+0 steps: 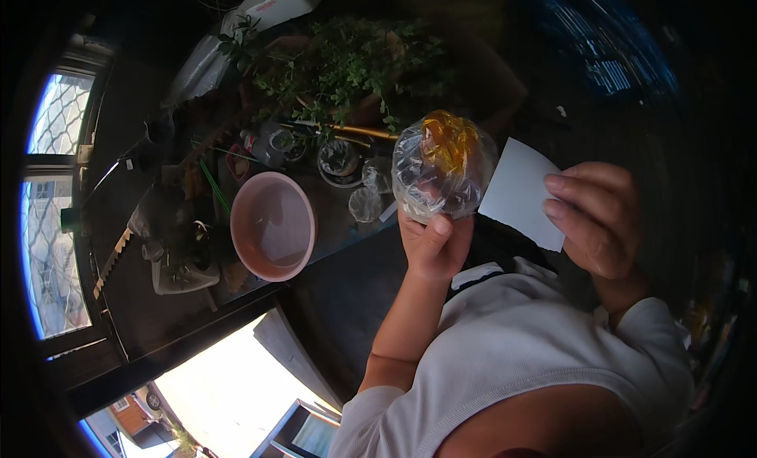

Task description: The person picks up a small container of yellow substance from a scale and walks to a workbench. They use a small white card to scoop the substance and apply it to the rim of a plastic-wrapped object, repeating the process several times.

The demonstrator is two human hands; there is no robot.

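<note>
My left hand (438, 249) is wrapped around the lower part of a clear, rounded plastic container (410, 178) and holds it up in front of me. Crinkled orange-yellow film (448, 142) shows at its top; whether it lies inside or on the surface I cannot tell. On the right, my right hand (595, 217) pinches a white sheet of paper (519, 194) at its right edge. The sheet's left edge comes close to the container, and I cannot make out whether they touch. The palm side of my right hand is hidden.
A pink basin (238, 241) stands on the dark table at left. Beyond it are clear plastic pieces (364, 204), a glass jar (339, 160) and a leafy potted plant (339, 67). A toothed saw blade (114, 261) lies near the barred window (59, 245).
</note>
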